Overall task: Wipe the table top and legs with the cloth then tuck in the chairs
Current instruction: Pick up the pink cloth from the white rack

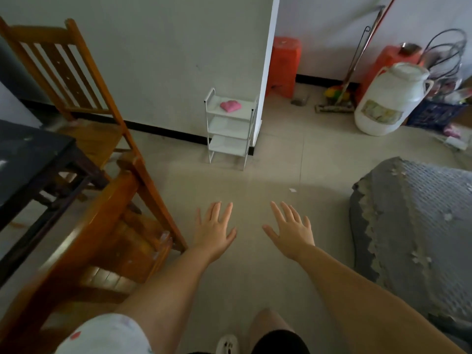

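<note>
My left hand (215, 229) and my right hand (291, 229) are stretched out in front of me over the tiled floor, fingers spread, holding nothing. A pink cloth (230, 106) lies on the top shelf of a small white rack (227, 129) against the far wall. The dark table (30, 154) is at the left edge. One wooden chair (74, 80) stands beyond the table by the wall. A second wooden chair (107, 226) stands close to my left arm, beside the table.
A grey covered sofa (419, 221) fills the right side. At the back right stand a white plastic jug (388, 98), orange stools (284, 65), a mop (339, 98) and a blue crate (434, 113). Open tiled floor (255, 180) lies between me and the rack.
</note>
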Tool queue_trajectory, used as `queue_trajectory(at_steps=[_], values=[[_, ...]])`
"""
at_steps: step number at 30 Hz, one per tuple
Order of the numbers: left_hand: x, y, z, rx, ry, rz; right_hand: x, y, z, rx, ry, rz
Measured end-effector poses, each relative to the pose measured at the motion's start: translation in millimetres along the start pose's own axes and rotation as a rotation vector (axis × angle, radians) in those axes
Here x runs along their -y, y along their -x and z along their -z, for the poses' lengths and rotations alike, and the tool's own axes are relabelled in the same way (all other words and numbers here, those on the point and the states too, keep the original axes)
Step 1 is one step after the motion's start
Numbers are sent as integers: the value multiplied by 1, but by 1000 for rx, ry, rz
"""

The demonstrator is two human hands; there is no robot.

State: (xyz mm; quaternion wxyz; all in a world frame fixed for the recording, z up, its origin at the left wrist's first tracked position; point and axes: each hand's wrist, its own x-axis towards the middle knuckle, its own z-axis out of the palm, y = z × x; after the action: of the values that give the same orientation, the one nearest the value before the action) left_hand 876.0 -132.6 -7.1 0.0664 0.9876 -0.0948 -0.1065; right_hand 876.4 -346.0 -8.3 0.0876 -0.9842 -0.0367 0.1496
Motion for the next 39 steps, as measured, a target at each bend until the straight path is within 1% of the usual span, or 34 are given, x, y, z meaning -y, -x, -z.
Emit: queue_trajectory(at_steps=[3,5,8,9,10,11,12,15,21,25,28,31,34,39], values=[[9,-71,10,25,-10,-22,-6,-74,22,-5,-17,2],[17,-120,18,12,24,4,-9,-127,35,-5,-11,28],[30,-196,28,-57,23,59,-16,-208,59,-3,13,73],[34,-219,36,-14,24,92,-17,-234,68,4,24,83],[39,-242,40,-30,19,105,-19,-258,77,10,37,95],[42,-265,47,0,55,131,-20,-283,87,12,50,107],[45,-284,53,-7,93,177,-21,-306,96,13,60,114],[66,-340,58,31,108,222,-17,-375,116,20,63,132],[130,-457,68,73,39,175,10,-509,129,68,64,163],[175,-542,74,115,63,104,30,-596,127,100,33,107],[203,-602,72,153,35,56,39,-655,122,137,30,97],[224,-656,52,187,43,39,43,-717,105,162,41,110],[239,-703,17,196,52,4,47,-778,79,189,53,132],[251,-760,-50,176,-2,-47,50,-855,26,59,85,194]])
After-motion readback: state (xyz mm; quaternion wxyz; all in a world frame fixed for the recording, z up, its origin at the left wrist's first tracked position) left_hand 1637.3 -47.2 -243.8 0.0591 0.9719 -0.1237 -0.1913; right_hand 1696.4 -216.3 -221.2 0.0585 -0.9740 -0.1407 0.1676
